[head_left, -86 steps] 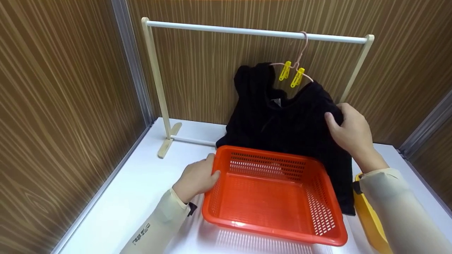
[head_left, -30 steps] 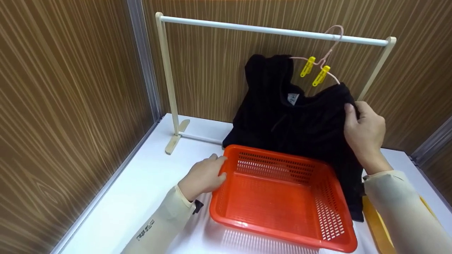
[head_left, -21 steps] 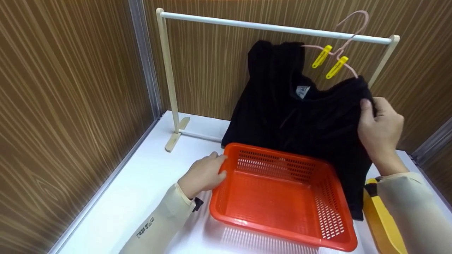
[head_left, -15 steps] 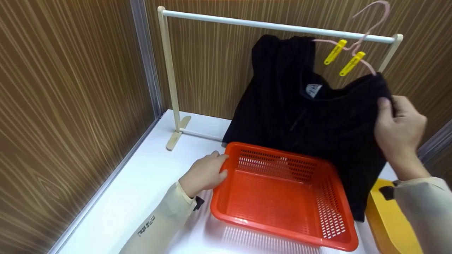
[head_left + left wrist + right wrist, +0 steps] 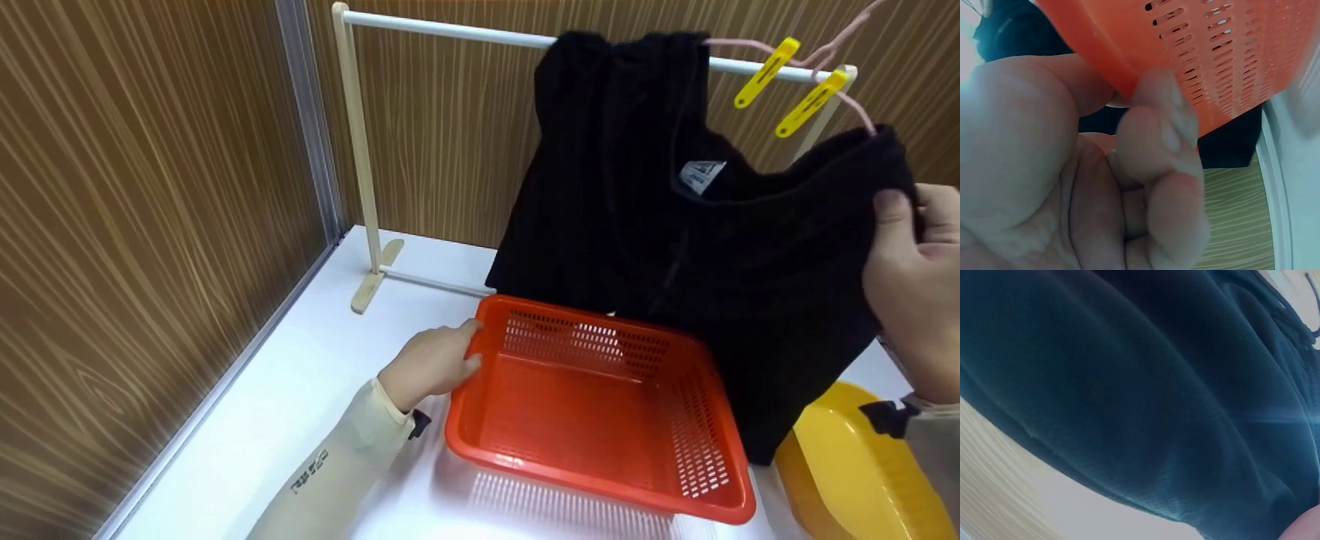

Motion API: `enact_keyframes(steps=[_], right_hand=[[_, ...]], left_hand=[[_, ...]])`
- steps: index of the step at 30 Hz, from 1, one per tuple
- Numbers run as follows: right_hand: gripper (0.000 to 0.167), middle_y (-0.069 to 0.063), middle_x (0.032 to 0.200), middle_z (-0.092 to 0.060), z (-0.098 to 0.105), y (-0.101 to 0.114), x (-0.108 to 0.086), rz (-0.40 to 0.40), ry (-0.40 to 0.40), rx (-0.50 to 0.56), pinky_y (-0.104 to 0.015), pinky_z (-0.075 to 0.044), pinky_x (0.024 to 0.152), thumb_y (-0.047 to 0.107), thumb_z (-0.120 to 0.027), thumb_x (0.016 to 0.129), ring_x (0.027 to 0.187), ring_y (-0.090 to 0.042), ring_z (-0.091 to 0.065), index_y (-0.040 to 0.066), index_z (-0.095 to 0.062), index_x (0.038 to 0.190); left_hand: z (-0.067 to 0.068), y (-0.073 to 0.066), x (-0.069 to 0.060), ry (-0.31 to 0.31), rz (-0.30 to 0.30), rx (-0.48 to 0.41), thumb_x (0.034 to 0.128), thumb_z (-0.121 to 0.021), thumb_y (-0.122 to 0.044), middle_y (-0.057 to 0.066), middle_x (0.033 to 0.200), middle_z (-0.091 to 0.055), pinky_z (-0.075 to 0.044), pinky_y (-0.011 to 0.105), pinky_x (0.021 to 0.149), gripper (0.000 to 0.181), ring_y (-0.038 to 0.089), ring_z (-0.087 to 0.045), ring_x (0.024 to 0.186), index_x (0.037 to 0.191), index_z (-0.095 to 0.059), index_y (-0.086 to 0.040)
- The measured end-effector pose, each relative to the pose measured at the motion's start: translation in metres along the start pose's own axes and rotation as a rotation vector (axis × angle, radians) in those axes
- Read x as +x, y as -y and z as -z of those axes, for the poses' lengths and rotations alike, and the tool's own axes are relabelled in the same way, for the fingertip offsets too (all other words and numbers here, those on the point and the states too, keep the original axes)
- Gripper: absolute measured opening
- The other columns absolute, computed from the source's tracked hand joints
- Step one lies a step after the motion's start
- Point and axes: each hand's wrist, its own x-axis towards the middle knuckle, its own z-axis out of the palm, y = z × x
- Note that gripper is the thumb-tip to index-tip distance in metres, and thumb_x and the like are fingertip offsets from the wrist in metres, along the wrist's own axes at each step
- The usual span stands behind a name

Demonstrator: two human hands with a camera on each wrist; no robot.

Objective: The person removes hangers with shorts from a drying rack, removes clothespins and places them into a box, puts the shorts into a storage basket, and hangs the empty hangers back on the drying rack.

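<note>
The left hand (image 5: 431,365) grips the left rim of a red perforated basket (image 5: 570,405) in the head view; its fingers curl round the rim (image 5: 1112,62) in the left wrist view. The right hand (image 5: 919,292), partly cut off by the frame's edge, pinches the upper right edge of a black garment (image 5: 765,262) with a white label (image 5: 701,175). Inside the garment's top is a pink hanger (image 5: 750,43) with two yellow clips (image 5: 766,73). Black cloth (image 5: 1129,399) fills most of the right wrist view.
A rack with a white bar (image 5: 450,30) and wooden feet (image 5: 367,291) stands behind the basket. A yellow container (image 5: 855,465) sits at the lower right. Wood-patterned walls (image 5: 150,225) surround the white table (image 5: 300,390).
The right hand has moved right and up, drawing the garment and hanger with it. The hanger's hook, earlier at the rack's bar, is now cut off at the frame's top. The left hand keeps its grip.
</note>
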Motion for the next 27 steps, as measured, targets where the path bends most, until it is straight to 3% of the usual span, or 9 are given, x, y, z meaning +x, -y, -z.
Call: enact_keyframes(steps=[2,5,8,10,13,17,21,24,27], right_hand=[[0.015,0.023,0.089,-0.059,0.006,0.003,-0.003,0.007,0.006,-0.009,-0.016,-0.039,0.073,0.029,-0.059,0.105,0.077,0.004,-0.055,0.021,-0.072,0.105],[0.017,0.022,0.084,-0.060,0.015,0.005,-0.010,0.084,0.015,-0.020,-0.013,-0.038,0.065,0.029,-0.059,0.105,0.069,0.003,-0.052,0.020,-0.072,0.103],[0.021,0.021,0.083,-0.059,0.023,0.008,-0.023,0.143,0.020,-0.014,-0.013,-0.036,0.064,0.025,-0.061,0.104,0.067,0.002,-0.049,0.008,-0.074,0.100],[0.026,0.021,0.083,-0.059,0.028,0.009,-0.036,0.150,0.021,0.006,-0.016,-0.035,0.069,0.019,-0.063,0.102,0.070,0.001,-0.049,-0.005,-0.073,0.101],[0.028,0.022,0.085,-0.060,0.034,0.009,-0.060,0.153,0.041,0.049,-0.015,-0.036,0.071,0.012,-0.064,0.100,0.073,0.002,-0.050,-0.016,-0.067,0.101],[0.023,0.024,0.085,-0.063,0.036,0.007,-0.094,0.241,0.046,0.147,-0.010,-0.038,0.070,0.002,-0.067,0.094,0.071,0.007,-0.053,-0.020,-0.063,0.092],[0.017,0.023,0.083,-0.068,0.030,-0.002,-0.124,0.336,0.058,0.208,-0.006,-0.039,0.070,-0.002,-0.069,0.087,0.071,0.013,-0.056,-0.017,-0.066,0.081],[0.011,0.022,0.081,-0.069,0.025,-0.014,-0.143,0.330,0.111,0.207,-0.005,-0.039,0.069,-0.004,-0.068,0.086,0.070,0.014,-0.056,-0.014,-0.068,0.080],[0.004,0.021,0.082,-0.070,0.021,-0.028,-0.158,0.311,0.154,0.214,-0.005,-0.041,0.069,-0.011,-0.067,0.084,0.070,0.013,-0.058,-0.012,-0.070,0.082]], left_hand=[[0.001,0.000,0.000,0.002,-0.003,-0.004,0.1004,-0.058,-0.024,0.009,0.090,-0.068,-0.052,0.044,0.075,0.051,0.025,-0.062,0.076,0.146,-0.050,-0.003],[0.001,0.000,0.001,0.004,-0.021,-0.017,0.1003,-0.058,-0.023,0.007,0.085,-0.066,-0.051,0.042,0.072,0.048,0.024,-0.060,0.072,0.143,-0.051,-0.003],[0.001,0.002,0.002,-0.009,-0.046,-0.042,0.0996,-0.058,-0.019,0.004,0.080,-0.064,-0.050,0.038,0.067,0.040,0.021,-0.059,0.067,0.137,-0.055,-0.004],[0.001,0.003,0.001,-0.018,-0.057,-0.049,0.0989,-0.058,-0.018,0.003,0.079,-0.062,-0.049,0.037,0.065,0.037,0.019,-0.057,0.066,0.133,-0.057,-0.005],[-0.001,0.004,0.000,-0.030,-0.083,-0.056,0.0981,-0.059,-0.017,0.001,0.077,-0.059,-0.047,0.036,0.066,0.031,0.018,-0.054,0.066,0.127,-0.059,-0.006],[-0.005,0.007,-0.003,-0.046,-0.113,-0.057,0.0993,-0.059,-0.017,0.001,0.071,-0.054,-0.044,0.036,0.063,0.028,0.019,-0.051,0.062,0.125,-0.059,-0.006],[-0.008,0.012,-0.008,-0.049,-0.071,-0.058,0.1018,-0.060,-0.023,0.003,0.075,-0.053,-0.045,0.035,0.059,0.022,0.018,-0.051,0.060,0.118,-0.059,-0.008],[-0.008,0.015,-0.014,-0.043,-0.020,-0.042,0.1009,-0.062,-0.028,0.004,0.084,-0.056,-0.048,0.037,0.063,0.023,0.020,-0.053,0.066,0.113,-0.060,-0.009],[-0.004,0.017,-0.018,0.007,0.001,-0.017,0.1006,-0.062,-0.032,0.007,0.094,-0.062,-0.050,0.040,0.074,0.028,0.023,-0.056,0.076,0.117,-0.062,-0.010]])
